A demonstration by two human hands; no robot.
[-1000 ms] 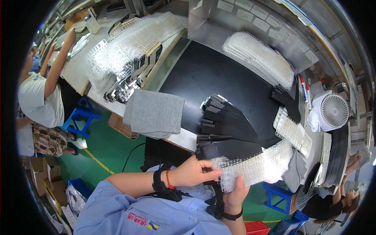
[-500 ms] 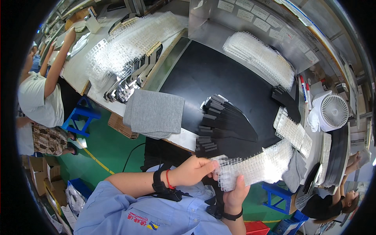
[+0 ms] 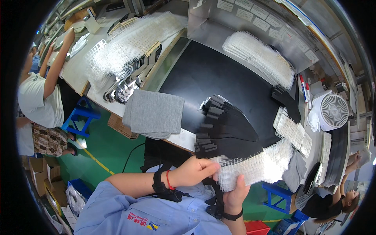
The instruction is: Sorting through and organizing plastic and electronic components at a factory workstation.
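A fanned stack of clear plastic sheets with a grid pattern (image 3: 258,166) lies across the near right edge of the table. My left hand (image 3: 196,170) pinches the left edge of this stack, thumb on top. My right hand (image 3: 236,192) grips the same stack from the near side, its thumb lying over the sheets. Just beyond, a fan of black flat strips (image 3: 229,127) is spread on the black mat (image 3: 188,74), their left ends overlapping. To the left rests a pile of folded grey cloth (image 3: 156,113).
More clear sheets (image 3: 133,43) and black metal-tipped strips (image 3: 127,88) cover the left table. At the back right stands a sheet stack (image 3: 260,56). A small white fan (image 3: 333,111) is on the right. Co-workers sit left and right; blue stools (image 3: 81,115) stand on the floor.
My left hand has shifted very slightly right along the edge of the sheets. My right hand and the stack hold nearly the same place.
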